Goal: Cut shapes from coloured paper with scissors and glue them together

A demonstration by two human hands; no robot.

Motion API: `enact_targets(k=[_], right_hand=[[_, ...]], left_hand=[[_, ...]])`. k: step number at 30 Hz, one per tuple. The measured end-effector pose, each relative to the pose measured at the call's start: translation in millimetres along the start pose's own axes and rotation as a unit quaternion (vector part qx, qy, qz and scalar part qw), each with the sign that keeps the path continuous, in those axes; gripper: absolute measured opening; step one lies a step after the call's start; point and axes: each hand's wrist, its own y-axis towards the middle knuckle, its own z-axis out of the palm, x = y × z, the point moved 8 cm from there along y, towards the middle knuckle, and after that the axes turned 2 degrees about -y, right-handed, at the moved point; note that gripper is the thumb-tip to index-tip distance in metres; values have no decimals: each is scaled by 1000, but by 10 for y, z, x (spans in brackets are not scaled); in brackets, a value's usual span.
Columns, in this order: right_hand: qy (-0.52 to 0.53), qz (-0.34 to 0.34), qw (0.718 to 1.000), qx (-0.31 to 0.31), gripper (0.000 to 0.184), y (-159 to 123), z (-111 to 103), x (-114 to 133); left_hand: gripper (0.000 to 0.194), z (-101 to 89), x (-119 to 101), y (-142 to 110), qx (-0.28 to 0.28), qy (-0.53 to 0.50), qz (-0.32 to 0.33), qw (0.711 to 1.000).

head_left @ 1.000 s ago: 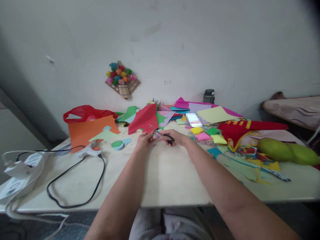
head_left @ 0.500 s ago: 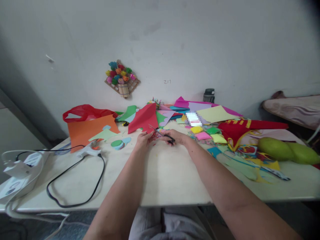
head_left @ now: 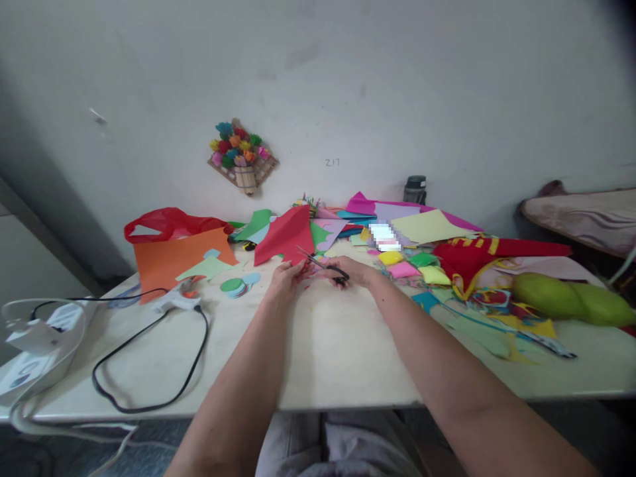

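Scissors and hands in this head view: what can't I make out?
All in the head view:
- Whatever the left hand may pinch: too small, fingers in the way.
- Right hand, exact grip on the scissors: its own fingers hide it.
- Bottle's base: behind paper.
- Power strip: left edge cuts it off.

My scissors (head_left: 336, 271) have black handles and silvery blades, among a red sheet (head_left: 285, 233), an orange sheet (head_left: 181, 255), green and pale blue paper discs (head_left: 233, 286), a magenta sheet (head_left: 361, 201), a yellow-trimmed red cloth item (head_left: 460, 262), yellow, pink and green packets (head_left: 404, 270), and a multicoloured flower ornament (head_left: 243, 156).
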Motion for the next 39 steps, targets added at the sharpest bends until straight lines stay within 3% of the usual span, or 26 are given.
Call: enact_targets(k=[12,23,39], right_hand=[[-28,-29,999,-3,33,-19,14,50],[-27,-6,1000,-7,35,47,2,-64],[-19,-6,1000,-4,36,29,16,-29]], left_hand=[[14,16,25,5,21,0,-9,1000],[11,11,18,5,15,-6,-8,1000],[6,6,23,11,7,-9,-13,1000]])
